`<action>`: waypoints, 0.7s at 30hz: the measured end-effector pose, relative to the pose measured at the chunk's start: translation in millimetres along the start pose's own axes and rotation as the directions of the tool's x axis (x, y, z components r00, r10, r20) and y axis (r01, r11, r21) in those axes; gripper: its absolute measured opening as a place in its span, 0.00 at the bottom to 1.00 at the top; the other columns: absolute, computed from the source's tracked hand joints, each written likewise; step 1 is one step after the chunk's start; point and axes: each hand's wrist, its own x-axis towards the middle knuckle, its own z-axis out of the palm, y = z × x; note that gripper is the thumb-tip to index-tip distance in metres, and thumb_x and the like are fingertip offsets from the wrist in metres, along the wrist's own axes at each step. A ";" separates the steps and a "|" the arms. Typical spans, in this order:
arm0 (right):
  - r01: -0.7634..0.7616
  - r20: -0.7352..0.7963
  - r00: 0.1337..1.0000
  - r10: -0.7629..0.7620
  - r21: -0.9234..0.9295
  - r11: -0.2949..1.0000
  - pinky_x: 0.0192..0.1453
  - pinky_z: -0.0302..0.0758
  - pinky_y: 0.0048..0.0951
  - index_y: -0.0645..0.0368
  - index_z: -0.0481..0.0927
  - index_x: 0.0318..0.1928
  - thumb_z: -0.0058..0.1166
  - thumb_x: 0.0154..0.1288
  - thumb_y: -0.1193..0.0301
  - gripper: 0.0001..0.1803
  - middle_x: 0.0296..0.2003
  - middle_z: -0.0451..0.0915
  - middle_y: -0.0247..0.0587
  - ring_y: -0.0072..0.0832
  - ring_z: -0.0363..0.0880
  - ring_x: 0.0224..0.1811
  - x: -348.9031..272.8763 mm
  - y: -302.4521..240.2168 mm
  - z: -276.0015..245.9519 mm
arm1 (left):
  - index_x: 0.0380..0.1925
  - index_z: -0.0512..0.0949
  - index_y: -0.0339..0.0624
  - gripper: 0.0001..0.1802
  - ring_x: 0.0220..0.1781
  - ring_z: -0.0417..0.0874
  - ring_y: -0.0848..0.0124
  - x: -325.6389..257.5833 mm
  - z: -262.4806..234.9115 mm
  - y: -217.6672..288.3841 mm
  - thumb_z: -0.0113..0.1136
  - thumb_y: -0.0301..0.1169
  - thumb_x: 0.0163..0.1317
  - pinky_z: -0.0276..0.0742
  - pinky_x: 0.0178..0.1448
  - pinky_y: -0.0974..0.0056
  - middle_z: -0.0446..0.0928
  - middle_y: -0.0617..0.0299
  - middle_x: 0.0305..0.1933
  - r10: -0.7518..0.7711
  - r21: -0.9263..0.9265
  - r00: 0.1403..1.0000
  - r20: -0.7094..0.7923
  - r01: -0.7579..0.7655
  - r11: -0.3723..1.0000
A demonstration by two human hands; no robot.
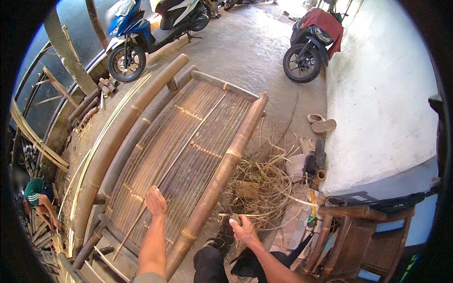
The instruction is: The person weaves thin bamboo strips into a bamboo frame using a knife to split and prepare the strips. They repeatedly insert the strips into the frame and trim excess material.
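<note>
A long thin bamboo strip (194,134) runs at a slant across the slatted top of a bamboo bench (155,137). My left hand (156,202) is closed around this strip, low over the near part of the slats. Beyond the bench's right rail, my right hand (244,230) is closed with fingertips pinched together. At its fingertips shows a short dark-brown piece, too small to identify, beside a pale strip end. Just past that hand lies a tangled heap of bamboo shavings (264,181) on the floor.
A small bamboo chair (368,245) stands at the right, near the white wall (377,118). Sandals (322,125) lie along that wall. Motorbikes, one blue (141,37) and one dark (304,56), stand farther off. A person in green (35,193) crouches at far left among bamboo pieces.
</note>
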 end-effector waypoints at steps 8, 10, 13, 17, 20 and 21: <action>0.047 0.103 0.991 -0.087 0.338 0.940 0.25 0.76 0.31 0.63 0.72 0.48 0.49 0.68 0.29 0.43 0.26 0.73 0.35 0.23 0.75 0.22 -61.2 -140.2 -43.1 | 0.28 0.75 0.42 0.22 0.31 0.80 0.42 -123.1 -212.6 54.0 0.52 0.47 0.75 0.72 0.34 0.43 0.77 0.44 0.28 0.288 -0.304 0.937 0.199 -0.221 0.927; 0.200 -0.006 0.975 -0.223 0.469 0.860 0.27 0.76 0.30 0.59 0.71 0.47 0.48 0.65 0.26 0.44 0.27 0.74 0.35 0.23 0.75 0.23 -74.1 -191.0 -51.3 | 0.25 0.75 0.42 0.24 0.28 0.79 0.42 -138.5 -261.6 61.8 0.53 0.49 0.75 0.71 0.32 0.44 0.75 0.45 0.25 0.273 -0.298 0.928 0.253 -0.193 0.935; 0.321 -0.169 0.945 -0.279 0.632 0.706 0.27 0.76 0.30 0.58 0.71 0.48 0.48 0.67 0.28 0.41 0.27 0.74 0.34 0.22 0.75 0.23 -93.9 -259.5 -60.8 | 0.25 0.76 0.41 0.25 0.27 0.78 0.42 -155.1 -329.9 56.8 0.54 0.50 0.74 0.71 0.31 0.46 0.75 0.46 0.23 0.213 -0.303 0.917 0.337 -0.109 0.947; 0.481 -0.280 0.877 -0.391 0.507 0.716 0.26 0.79 0.26 0.56 0.70 0.51 0.56 0.74 0.43 0.28 0.26 0.75 0.31 0.18 0.77 0.23 -118.1 -322.7 -64.0 | 0.33 0.78 0.34 0.27 0.30 0.82 0.52 -150.3 -393.8 58.8 0.53 0.51 0.74 0.74 0.35 0.51 0.78 0.45 0.27 0.110 -0.295 0.789 0.605 0.094 0.951; 0.419 -0.174 0.904 -0.390 0.537 0.732 0.26 0.78 0.25 0.55 0.71 0.46 0.54 0.77 0.48 0.22 0.25 0.75 0.30 0.18 0.76 0.23 -144.3 -349.4 -46.2 | 0.34 0.81 0.37 0.27 0.27 0.79 0.47 -127.4 -408.0 112.0 0.57 0.54 0.72 0.74 0.34 0.50 0.77 0.44 0.25 0.249 -0.441 0.850 0.464 -0.022 0.897; 0.454 -0.171 0.888 -0.428 0.488 0.746 0.25 0.77 0.26 0.56 0.72 0.43 0.54 0.78 0.50 0.21 0.25 0.75 0.30 0.18 0.75 0.22 -155.6 -354.3 -37.7 | 0.38 0.80 0.36 0.26 0.27 0.79 0.48 -115.8 -407.8 139.4 0.59 0.53 0.71 0.74 0.35 0.50 0.77 0.43 0.26 0.328 -0.501 0.869 0.371 -0.110 0.858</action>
